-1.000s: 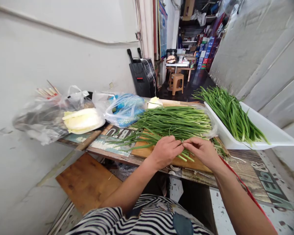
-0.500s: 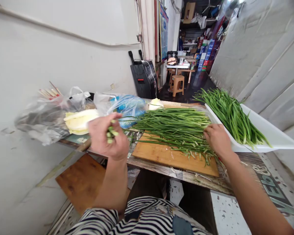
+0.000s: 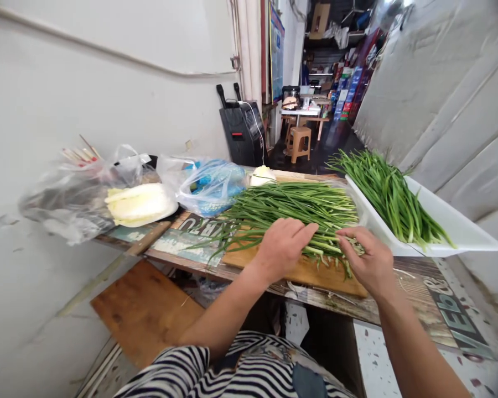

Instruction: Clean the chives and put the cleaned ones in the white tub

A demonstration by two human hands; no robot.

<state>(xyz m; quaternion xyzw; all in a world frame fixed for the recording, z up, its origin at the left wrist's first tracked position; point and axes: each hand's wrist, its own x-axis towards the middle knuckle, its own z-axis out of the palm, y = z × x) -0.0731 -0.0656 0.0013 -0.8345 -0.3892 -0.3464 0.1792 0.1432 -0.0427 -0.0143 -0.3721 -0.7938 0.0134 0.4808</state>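
A wide heap of green chives (image 3: 290, 204) lies across a wooden cutting board (image 3: 249, 257) on the table. My left hand (image 3: 284, 246) is closed round a small bunch of chives at the heap's near side, the pale stem ends poking out to its right. My right hand (image 3: 367, 257) pinches at those stem ends, thumb and forefinger together; what is between the fingertips is too small to name. To the right, a white tray (image 3: 473, 229) holds more chives, their pale ends toward me.
Half a cabbage (image 3: 141, 204) sits at the left by plastic bags (image 3: 213, 185). A knife or tool with a wooden handle (image 3: 149, 239) lies along the table's front edge. A small white vegetable (image 3: 262, 176) stands behind the heap. A black speaker (image 3: 243, 132) stands beyond the table.
My left hand has come down from the left with its bunch and now rests at the near side of the heap. My right hand has moved slightly closer, its fingers pinched at the stems.
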